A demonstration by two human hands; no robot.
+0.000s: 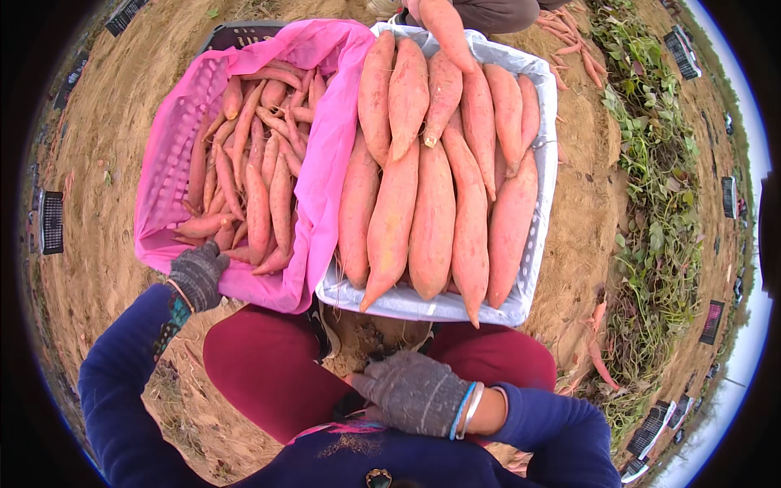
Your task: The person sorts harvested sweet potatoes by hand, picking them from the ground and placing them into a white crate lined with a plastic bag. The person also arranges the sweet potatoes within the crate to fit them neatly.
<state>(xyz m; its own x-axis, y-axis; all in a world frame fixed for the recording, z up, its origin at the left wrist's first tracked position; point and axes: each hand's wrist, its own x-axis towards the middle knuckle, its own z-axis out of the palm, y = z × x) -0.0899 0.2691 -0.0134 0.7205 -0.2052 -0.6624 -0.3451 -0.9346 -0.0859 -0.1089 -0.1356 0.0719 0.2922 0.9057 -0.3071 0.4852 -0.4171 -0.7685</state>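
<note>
My left hand [199, 276], in a grey knit glove, grips the near left rim of a crate lined with pink plastic [326, 226]. Small, thin sweet potatoes [257, 198] lie jumbled inside it. Close to my body, above my lap, is my gloved right hand [415, 393]; a fingertip points left, and its palm side is hidden. Right of the pink lining stands a crate lined with white sheeting [546, 158]. Large sweet potatoes [433, 226] fill it in two overlapping rows, with some tips reaching over the near rim.
Across the crates, another person's hand [415, 9] holds a sweet potato [448, 33] over the white-lined crate. A strip of cut vines [659, 201] runs along the right. Loose sweet potatoes [570, 39] lie on sandy soil. Black crates [51, 222] stand farther off.
</note>
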